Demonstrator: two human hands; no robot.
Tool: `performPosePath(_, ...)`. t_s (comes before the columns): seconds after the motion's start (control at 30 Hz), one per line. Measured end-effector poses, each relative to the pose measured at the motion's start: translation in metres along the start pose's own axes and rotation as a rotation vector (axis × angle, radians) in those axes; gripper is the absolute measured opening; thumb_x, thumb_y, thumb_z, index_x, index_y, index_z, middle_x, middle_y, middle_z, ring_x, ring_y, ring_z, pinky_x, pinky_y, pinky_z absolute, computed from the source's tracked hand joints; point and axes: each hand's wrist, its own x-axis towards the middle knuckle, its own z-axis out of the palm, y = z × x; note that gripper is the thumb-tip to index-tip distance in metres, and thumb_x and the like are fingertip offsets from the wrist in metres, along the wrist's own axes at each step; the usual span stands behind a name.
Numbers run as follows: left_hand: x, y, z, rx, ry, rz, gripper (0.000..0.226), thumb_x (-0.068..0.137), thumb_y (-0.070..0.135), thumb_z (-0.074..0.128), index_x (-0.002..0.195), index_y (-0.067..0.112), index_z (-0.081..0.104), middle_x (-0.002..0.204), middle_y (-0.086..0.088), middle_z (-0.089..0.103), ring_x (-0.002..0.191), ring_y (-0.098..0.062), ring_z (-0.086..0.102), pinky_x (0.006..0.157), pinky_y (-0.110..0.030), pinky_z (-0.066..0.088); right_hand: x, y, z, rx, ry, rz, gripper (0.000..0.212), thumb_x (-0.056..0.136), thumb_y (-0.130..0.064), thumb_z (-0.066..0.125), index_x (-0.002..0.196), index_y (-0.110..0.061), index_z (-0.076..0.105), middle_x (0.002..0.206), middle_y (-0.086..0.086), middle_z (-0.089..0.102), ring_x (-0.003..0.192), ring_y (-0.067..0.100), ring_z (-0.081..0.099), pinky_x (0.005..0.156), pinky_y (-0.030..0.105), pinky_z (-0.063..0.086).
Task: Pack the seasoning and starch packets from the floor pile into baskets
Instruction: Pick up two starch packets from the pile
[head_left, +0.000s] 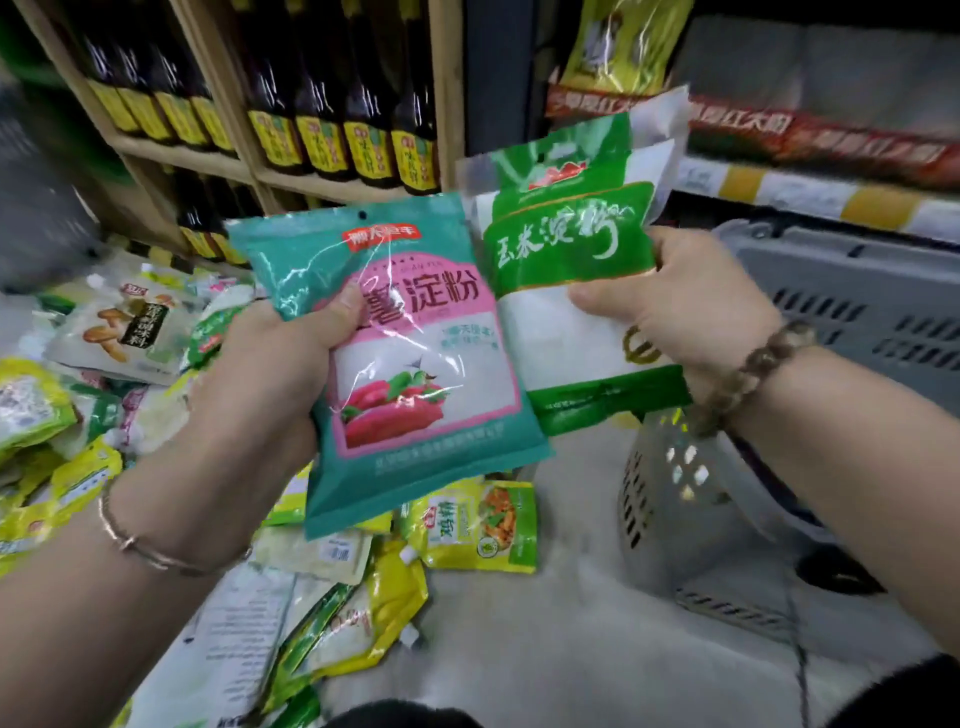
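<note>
My left hand (270, 379) grips a teal and pink starch packet (415, 395) by its left edge, thumb on the front. My right hand (685, 312) holds a green and white corn starch packet (566, 228) by its right side, thumb pressed on the white window. Both packets are held up side by side in front of me, their edges overlapping slightly. Below and to the left, the floor pile (104, 395) of yellow, green and white seasoning packets spreads out. A grey basket (862, 312) stands at the right, behind my right wrist.
A smaller pale slotted basket (670, 499) sits on the floor under my right forearm. Wooden shelves with dark sauce bottles (332, 124) rise behind the pile. A yellow seasoning pouch (478, 525) lies by the bare floor (545, 649) in the middle.
</note>
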Motion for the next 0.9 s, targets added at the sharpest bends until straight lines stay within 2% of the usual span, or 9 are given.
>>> performPosePath(0.07, -0.005, 0.011, 0.024, -0.027, -0.05, 0.031, 0.009, 0.091, 0.014, 0.058, 0.084, 0.018, 0.062, 0.062, 0.005, 0.071, 0.052, -0.012, 0.067, 0.044, -0.028, 0.053, 0.0, -0.009, -0.036, 0.08, -0.014, 0.041, 0.018, 0.075, -0.006, 0.074, 0.086, -0.017, 0.067, 0.087, 0.001, 0.073, 0.081, 0.019, 0.071, 0.078, 0.039, 0.057)
performPosePath(0.13, -0.008, 0.017, 0.051, -0.043, -0.091, 0.056, 0.01, 0.091, 0.013, 0.058, 0.083, 0.018, 0.062, 0.06, 0.005, 0.07, 0.051, -0.011, 0.067, 0.043, -0.026, 0.052, 0.001, -0.014, -0.072, 0.102, -0.038, 0.074, 0.023, 0.074, -0.006, 0.072, 0.095, -0.014, 0.067, 0.083, 0.0, 0.074, 0.075, 0.018, 0.072, 0.067, 0.035, 0.059)
performPosePath(0.27, -0.012, 0.013, 0.114, -0.041, -0.162, 0.008, 0.012, 0.09, 0.012, 0.059, 0.08, 0.017, 0.063, 0.06, 0.004, 0.07, 0.051, -0.012, 0.067, 0.045, -0.028, 0.054, 0.002, -0.005, -0.139, 0.102, -0.042, 0.128, 0.04, 0.06, -0.011, 0.07, 0.1, -0.01, 0.066, 0.084, 0.005, 0.074, 0.072, 0.021, 0.072, 0.057, 0.034, 0.058)
performPosePath(0.4, -0.016, -0.004, 0.176, 0.023, -0.318, -0.048, 0.013, 0.091, 0.011, 0.056, 0.083, 0.014, 0.065, 0.069, 0.002, 0.072, 0.057, -0.015, 0.068, 0.057, -0.033, 0.059, -0.003, 0.03, -0.198, 0.143, 0.033, 0.236, 0.025, 0.073, -0.002, 0.065, 0.097, -0.008, 0.065, 0.077, 0.006, 0.074, 0.061, 0.017, 0.07, 0.05, 0.03, 0.057)
performPosePath(0.53, -0.016, -0.018, 0.235, 0.106, -0.411, -0.155, 0.017, 0.092, 0.008, 0.056, 0.077, 0.013, 0.062, 0.056, 0.003, 0.068, 0.046, -0.012, 0.064, 0.051, -0.03, 0.055, -0.009, 0.07, -0.251, 0.12, 0.093, 0.356, 0.027, 0.07, -0.002, 0.066, 0.097, -0.008, 0.066, 0.083, 0.009, 0.074, 0.064, 0.02, 0.071, 0.06, 0.037, 0.059)
performPosePath(0.63, -0.016, -0.041, 0.281, 0.201, -0.435, -0.194, 0.019, 0.092, 0.003, 0.054, 0.075, 0.012, 0.059, 0.058, 0.001, 0.066, 0.045, -0.011, 0.06, 0.046, -0.024, 0.052, -0.008, 0.106, -0.281, 0.051, 0.118, 0.476, 0.019, 0.074, 0.0, 0.067, 0.09, -0.009, 0.066, 0.073, 0.007, 0.073, 0.058, 0.021, 0.069, 0.061, 0.037, 0.058)
performPosePath(0.73, -0.018, -0.083, 0.318, 0.454, -0.459, -0.139, 0.012, 0.092, 0.003, 0.054, 0.084, 0.009, 0.06, 0.086, -0.01, 0.067, 0.071, -0.024, 0.064, 0.066, -0.032, 0.054, -0.005, 0.155, -0.291, -0.057, 0.125, 0.587, 0.027, 0.071, -0.002, 0.075, 0.097, -0.003, 0.068, 0.073, 0.007, 0.073, 0.066, 0.025, 0.068, 0.068, 0.035, 0.055)
performPosePath(0.8, -0.02, -0.113, 0.333, 0.685, -0.46, -0.108, 0.012, 0.092, 0.006, 0.055, 0.099, 0.0, 0.064, 0.103, -0.019, 0.067, 0.094, -0.034, 0.064, 0.083, -0.043, 0.052, -0.004, 0.194, -0.287, -0.129, 0.097, 0.624, 0.054, 0.065, -0.009, 0.082, 0.114, 0.001, 0.063, 0.1, 0.011, 0.071, 0.091, 0.027, 0.066, 0.087, 0.04, 0.052)
performPosePath(0.9, -0.023, -0.153, 0.338, 1.006, -0.521, -0.111, 0.023, 0.092, 0.01, 0.056, 0.109, -0.005, 0.062, 0.11, -0.02, 0.065, 0.102, -0.036, 0.062, 0.085, -0.038, 0.051, -0.009, 0.245, -0.268, -0.138, 0.0, 0.683, 0.069, 0.064, -0.014, 0.084, 0.125, 0.001, 0.056, 0.123, 0.013, 0.062, 0.108, 0.027, 0.061, 0.099, 0.038, 0.046)
